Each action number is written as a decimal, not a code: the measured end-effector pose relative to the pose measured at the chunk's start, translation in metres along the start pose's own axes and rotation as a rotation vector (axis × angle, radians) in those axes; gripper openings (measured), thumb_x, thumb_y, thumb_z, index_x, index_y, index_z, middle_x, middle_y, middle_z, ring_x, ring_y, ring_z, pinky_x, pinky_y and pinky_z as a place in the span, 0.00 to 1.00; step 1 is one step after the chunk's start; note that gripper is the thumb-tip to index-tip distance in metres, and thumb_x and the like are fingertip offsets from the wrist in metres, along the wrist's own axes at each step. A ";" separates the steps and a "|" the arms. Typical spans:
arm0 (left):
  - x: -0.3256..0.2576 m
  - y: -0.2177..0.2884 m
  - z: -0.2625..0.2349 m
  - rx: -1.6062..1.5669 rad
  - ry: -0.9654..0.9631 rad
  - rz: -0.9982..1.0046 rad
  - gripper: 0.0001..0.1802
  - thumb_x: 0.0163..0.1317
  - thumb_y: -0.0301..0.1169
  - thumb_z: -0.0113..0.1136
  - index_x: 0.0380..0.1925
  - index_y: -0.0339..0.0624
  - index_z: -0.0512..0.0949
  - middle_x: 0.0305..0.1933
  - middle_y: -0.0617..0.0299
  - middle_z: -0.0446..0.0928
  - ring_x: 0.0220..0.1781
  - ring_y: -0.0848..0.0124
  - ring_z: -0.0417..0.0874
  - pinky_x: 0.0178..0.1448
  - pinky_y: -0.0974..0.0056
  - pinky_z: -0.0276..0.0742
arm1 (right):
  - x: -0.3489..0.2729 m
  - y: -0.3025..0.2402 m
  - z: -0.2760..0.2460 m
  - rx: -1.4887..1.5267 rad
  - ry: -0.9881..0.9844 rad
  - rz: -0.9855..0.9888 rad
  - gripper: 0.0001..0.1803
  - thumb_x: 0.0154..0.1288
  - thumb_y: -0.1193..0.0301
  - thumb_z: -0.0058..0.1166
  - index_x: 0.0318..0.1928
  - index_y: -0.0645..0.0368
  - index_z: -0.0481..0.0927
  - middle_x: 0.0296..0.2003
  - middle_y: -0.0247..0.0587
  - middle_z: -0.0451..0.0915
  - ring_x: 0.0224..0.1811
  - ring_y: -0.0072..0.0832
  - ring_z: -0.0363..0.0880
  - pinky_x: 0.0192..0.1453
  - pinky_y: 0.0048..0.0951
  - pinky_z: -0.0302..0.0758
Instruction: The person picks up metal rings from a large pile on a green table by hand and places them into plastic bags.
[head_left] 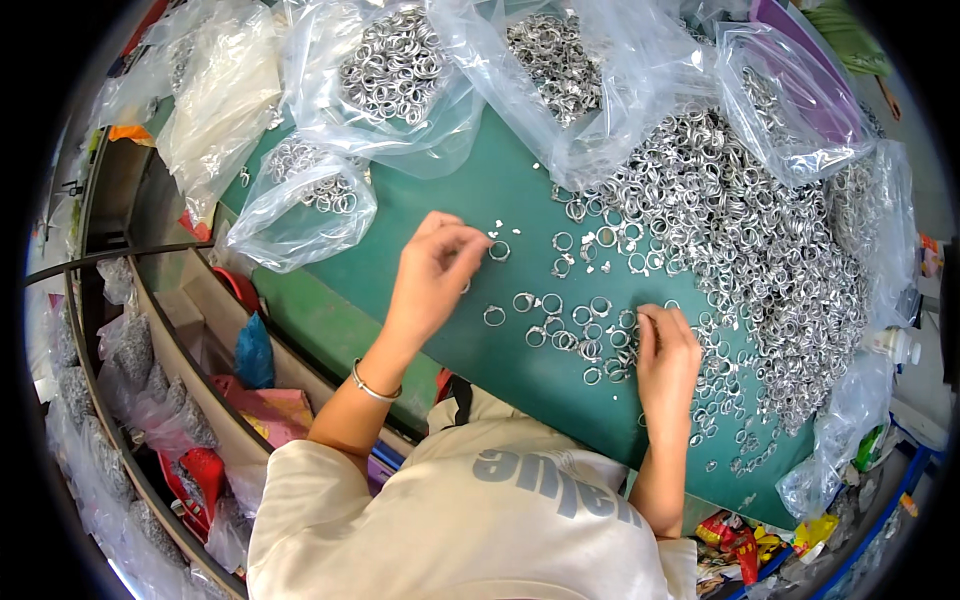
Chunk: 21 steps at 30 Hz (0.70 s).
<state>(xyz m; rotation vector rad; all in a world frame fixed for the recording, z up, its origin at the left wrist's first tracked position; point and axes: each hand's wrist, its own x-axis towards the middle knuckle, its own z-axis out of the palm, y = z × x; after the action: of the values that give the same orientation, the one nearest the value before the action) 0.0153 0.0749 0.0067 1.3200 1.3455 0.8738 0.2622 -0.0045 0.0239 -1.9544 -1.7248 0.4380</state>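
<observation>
A table with a green top [480, 200] carries everything here. Across its right half lies a large loose heap of small silver metal rings [760, 230], thinning toward the middle into scattered single rings [560, 320] lying flat and apart from one another, with a few tiny pale bits [497, 225] among them. Along the far edge rest clear plastic bags of the same rings [395, 70], one smaller bag [305, 195] nearer the left rim, and an opened bag [790, 100] spilling onto the heap. A white plastic bag [220, 100] lies at the far left corner.
</observation>
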 end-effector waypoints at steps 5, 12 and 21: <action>0.005 0.005 0.011 0.444 -0.018 0.301 0.08 0.48 0.21 0.64 0.28 0.32 0.76 0.35 0.61 0.68 0.26 0.73 0.70 0.30 0.68 0.70 | 0.009 -0.006 0.005 -0.196 -0.132 -0.009 0.06 0.57 0.75 0.54 0.32 0.61 0.71 0.28 0.48 0.75 0.27 0.47 0.75 0.27 0.41 0.69; 0.007 0.007 0.010 0.429 -0.146 0.301 0.06 0.49 0.20 0.62 0.27 0.32 0.76 0.36 0.62 0.69 0.28 0.73 0.71 0.32 0.68 0.69 | 0.006 0.012 -0.013 1.269 -0.334 0.429 0.07 0.62 0.79 0.46 0.42 0.63 0.70 0.32 0.40 0.73 0.27 0.24 0.72 0.19 0.18 0.62; 0.006 -0.001 -0.020 -1.156 -0.412 -0.201 0.10 0.59 0.35 0.48 0.24 0.40 0.69 0.34 0.58 0.71 0.26 0.72 0.66 0.25 0.74 0.58 | -0.001 -0.008 0.006 1.537 -0.417 0.509 0.05 0.60 0.77 0.50 0.37 0.64 0.74 0.24 0.32 0.67 0.20 0.15 0.60 0.19 0.16 0.54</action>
<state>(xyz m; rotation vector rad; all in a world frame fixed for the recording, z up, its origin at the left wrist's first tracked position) -0.0034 0.0833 0.0093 0.3952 0.4443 0.9341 0.2523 -0.0040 0.0228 -1.0287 -0.4794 1.7584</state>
